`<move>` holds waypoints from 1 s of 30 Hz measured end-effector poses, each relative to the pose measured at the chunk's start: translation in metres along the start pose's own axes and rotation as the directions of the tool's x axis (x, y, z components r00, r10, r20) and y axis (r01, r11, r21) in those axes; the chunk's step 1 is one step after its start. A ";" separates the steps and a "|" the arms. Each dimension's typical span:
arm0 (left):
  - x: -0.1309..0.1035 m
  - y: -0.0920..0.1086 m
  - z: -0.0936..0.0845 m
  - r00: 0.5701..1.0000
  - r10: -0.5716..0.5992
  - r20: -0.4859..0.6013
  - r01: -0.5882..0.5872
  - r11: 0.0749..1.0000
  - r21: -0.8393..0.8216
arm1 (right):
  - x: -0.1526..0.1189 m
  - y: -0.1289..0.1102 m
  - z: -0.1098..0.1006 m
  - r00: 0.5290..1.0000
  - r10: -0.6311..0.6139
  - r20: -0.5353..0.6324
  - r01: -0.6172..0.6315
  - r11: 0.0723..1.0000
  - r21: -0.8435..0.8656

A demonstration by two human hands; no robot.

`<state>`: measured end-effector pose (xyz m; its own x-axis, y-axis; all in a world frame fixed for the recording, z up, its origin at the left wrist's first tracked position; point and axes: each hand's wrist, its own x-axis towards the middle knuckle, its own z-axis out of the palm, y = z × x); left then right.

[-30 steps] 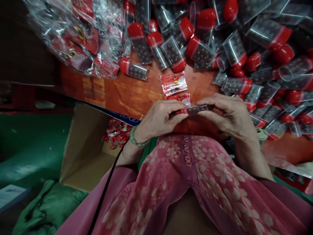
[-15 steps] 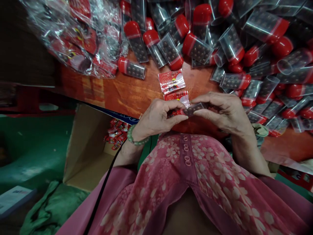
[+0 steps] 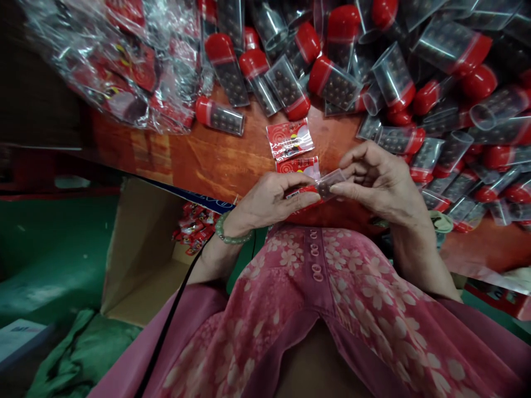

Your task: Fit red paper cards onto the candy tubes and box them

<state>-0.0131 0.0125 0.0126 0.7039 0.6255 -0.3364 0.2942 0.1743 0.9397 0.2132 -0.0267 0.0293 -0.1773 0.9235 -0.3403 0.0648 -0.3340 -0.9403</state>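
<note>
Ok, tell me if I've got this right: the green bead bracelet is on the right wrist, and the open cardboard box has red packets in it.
The wrist is wrong: the head view shows the green bead bracelet on the wrist of the left hand. The open cardboard box does have red packets in it.

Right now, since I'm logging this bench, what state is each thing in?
Left hand: closed on red packet
Right hand: pinching held tube
Held tube: tilted, dark pellets inside
Two packets: flat, lower one partly covered
Lone tube: on its side, red-capped
Tube pile: jumbled
Bag: crumpled, red contents showing
Box: open, red packets inside
</note>
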 end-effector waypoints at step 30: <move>0.002 -0.008 0.045 0.926 -0.228 -0.302 0.020 0.826 -0.564 | -0.019 0.024 0.021 0.966 -0.248 -0.068 0.223 0.940 -0.257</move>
<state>0.0155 -0.0219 0.0015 0.3895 0.7686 -0.5075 -0.1072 0.5851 0.8038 0.1975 -0.0563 0.0130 -0.1205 0.9881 -0.0955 0.2733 -0.0595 -0.9601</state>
